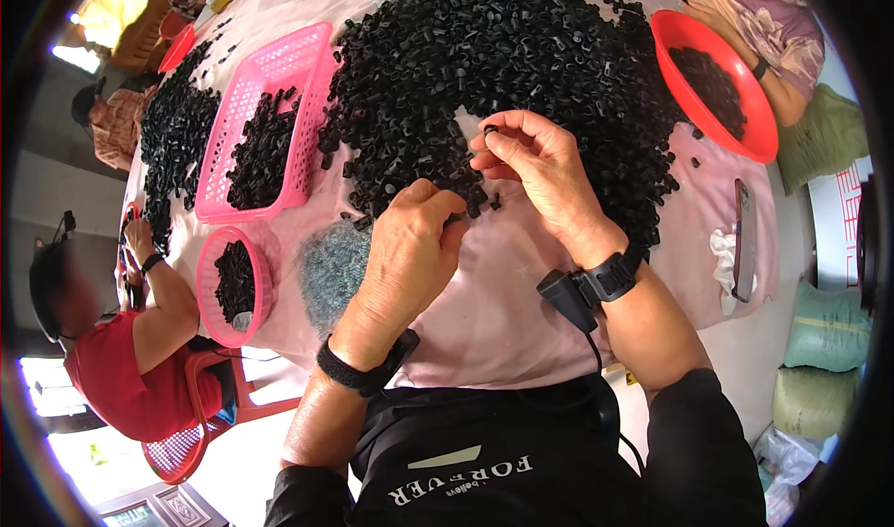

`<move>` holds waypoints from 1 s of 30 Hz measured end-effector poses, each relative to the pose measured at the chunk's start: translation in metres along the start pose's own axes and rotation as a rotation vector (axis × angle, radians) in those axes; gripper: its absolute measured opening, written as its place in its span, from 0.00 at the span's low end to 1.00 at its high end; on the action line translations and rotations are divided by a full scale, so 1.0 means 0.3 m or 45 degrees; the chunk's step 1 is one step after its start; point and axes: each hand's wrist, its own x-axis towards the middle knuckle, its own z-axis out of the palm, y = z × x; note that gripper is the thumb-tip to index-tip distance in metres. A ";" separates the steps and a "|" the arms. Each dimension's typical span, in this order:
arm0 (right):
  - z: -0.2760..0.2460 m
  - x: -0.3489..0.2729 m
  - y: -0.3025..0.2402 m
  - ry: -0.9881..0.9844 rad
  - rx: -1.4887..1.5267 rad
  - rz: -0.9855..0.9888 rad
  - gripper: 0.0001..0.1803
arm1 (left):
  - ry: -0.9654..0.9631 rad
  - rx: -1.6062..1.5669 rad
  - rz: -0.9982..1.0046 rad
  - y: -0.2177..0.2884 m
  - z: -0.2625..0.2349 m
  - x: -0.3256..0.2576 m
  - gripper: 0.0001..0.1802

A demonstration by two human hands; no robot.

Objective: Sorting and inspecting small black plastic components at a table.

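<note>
centre frame, right hand (543, 168) pinching a small black piece (490, 129); left hand (413, 240), lower left, can't tell its grip!

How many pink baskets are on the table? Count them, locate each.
2: a rectangular pink basket left of the big black pile; a round pink basket nearer the camera.

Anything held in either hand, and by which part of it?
Right hand: a small black piece, pinched between thumb and forefinger; too small to tell by which end. Left hand: curled, grip hidden, can't tell.
</note>
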 end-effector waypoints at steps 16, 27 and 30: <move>0.012 0.001 0.009 0.139 0.008 -0.030 0.11 | 0.027 0.271 0.089 -0.016 0.043 0.086 0.09; 0.006 -0.001 0.016 0.061 -0.084 -0.012 0.13 | 0.008 0.229 0.043 -0.007 0.024 0.071 0.07; 0.005 -0.005 0.017 0.035 -0.059 0.000 0.13 | -0.082 0.114 -0.054 0.021 -0.046 0.011 0.07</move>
